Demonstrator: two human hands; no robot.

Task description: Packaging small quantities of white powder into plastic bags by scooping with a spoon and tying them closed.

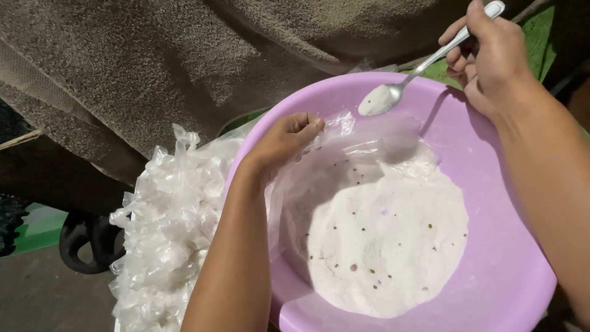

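Two hands are at work over a wide lilac basin (491,270), and we read their placing as a matter of keeping loose powder from going astray. Our right hand (491,52) is closed around the handle of a metal spoon (424,61), pinched between thumb and fingers, with the heaped bowl of the spoon level above the basin's far side; held flat like that, the white powder on it stays put. Our left hand (286,141) grips the edge of a thin clear bag (362,141), fingers curled over the plastic, lifting its mouth up just beside the spoon. The rest of the bag drapes down into the basin and rests on the powder (384,240), so anything that misses the opening would fall back into the mound. That mound is white, spread broad and low across the basin's floor, and flecked with small dark specks.

Left of the basin, touching its rim, lies a large heap of crumpled clear bags (166,233), near enough for the left hand to reach. We cannot tell what carries the basin; no table shows. Behind it hangs a brown, coarse cloth (184,55). At the lower left we see grey floor (37,295), a dark looped object (89,243), and patches of green (40,224) at the edges. Light is dim around, bright on the basin.
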